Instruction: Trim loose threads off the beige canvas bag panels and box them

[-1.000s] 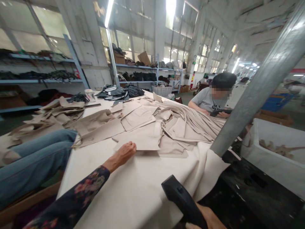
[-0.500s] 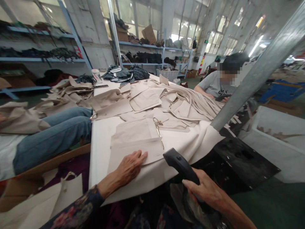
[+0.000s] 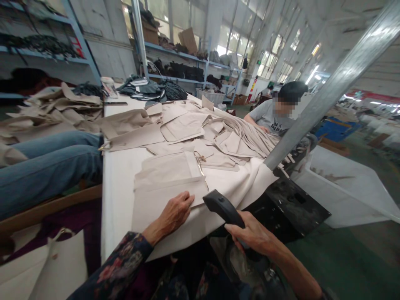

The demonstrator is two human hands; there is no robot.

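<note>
At my far left, someone's jeans-clad legs (image 3: 59, 171) sit close beside the white table (image 3: 114, 196). My left hand (image 3: 176, 210) lies palm down, fingers lightly bent, near the lower edge of the beige fabric panel (image 3: 153, 198) — a second ago those fingers held a panel's edge. My thumb is hidden, so whether I pinch the cloth I cannot tell. The panel is spread flat in front of me, which I judge keeps it steadier. Gold-coloured scissors (image 3: 201, 158) lie by its upper right side. Further right, my right hand (image 3: 254, 233) is wrapped round a black handheld tool (image 3: 220, 204); its head, well clear of cloth earlier, is now just beside the panel's right corner.
</note>
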